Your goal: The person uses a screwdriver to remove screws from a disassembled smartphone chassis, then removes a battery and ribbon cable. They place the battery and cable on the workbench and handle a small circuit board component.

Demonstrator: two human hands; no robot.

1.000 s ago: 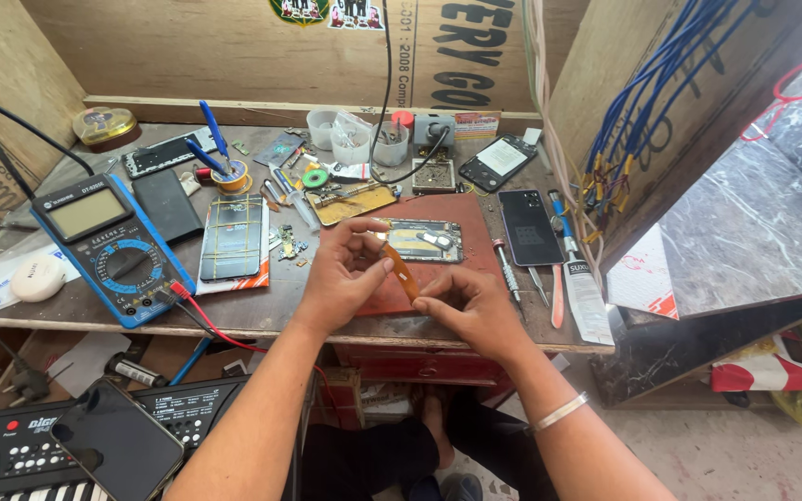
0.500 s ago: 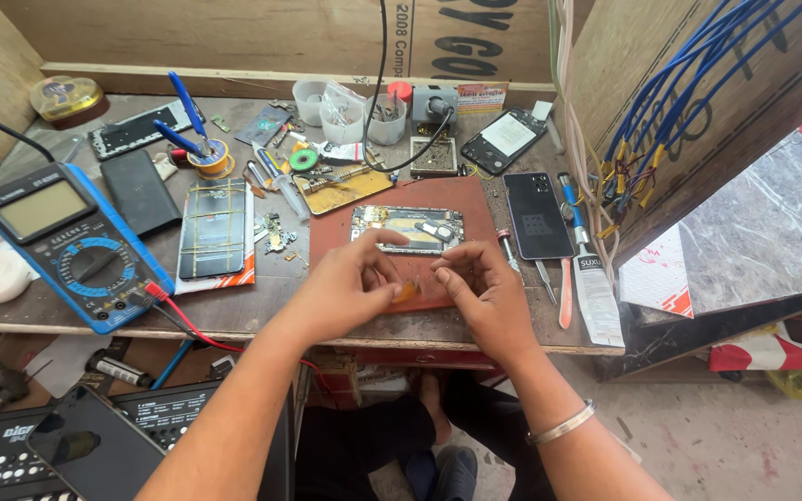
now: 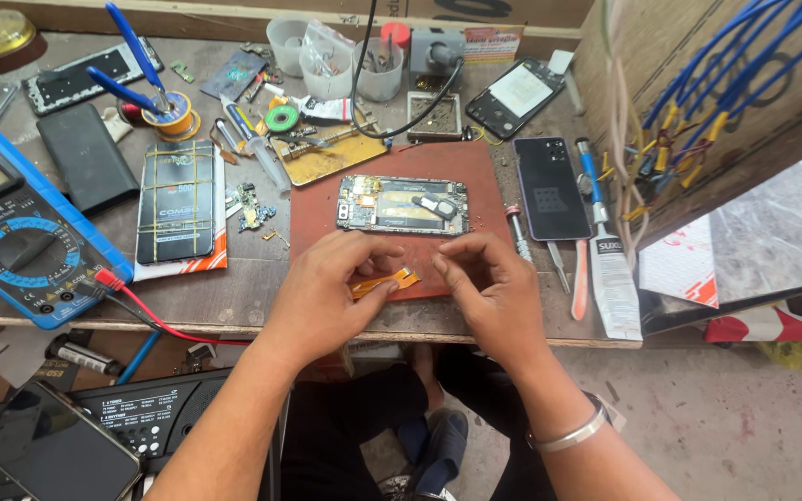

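My left hand (image 3: pixel 331 288) pinches a thin orange flex cable (image 3: pixel 387 281) over the front of a red-brown work mat (image 3: pixel 313 213). Just right of the cable's end is my right hand (image 3: pixel 489 283), fingers curled with thumb and forefinger close together; whether they touch the cable I cannot tell. An opened phone body (image 3: pixel 403 205) with its circuit parts exposed lies on the mat just beyond both hands.
A blue multimeter (image 3: pixel 20 237) with a red lead sits at the left, beside a phone-part package (image 3: pixel 178 204) and a dark phone (image 3: pixel 85 158). A black back cover (image 3: pixel 549 188), a screwdriver (image 3: pixel 518 232) and a glue tube (image 3: pixel 613 283) lie right. Plastic cups (image 3: pixel 327 57) stand behind.
The camera has tilted down and closer to the table. My hands stay together at the mat's front edge, holding the orange flex cable lower than a second ago.
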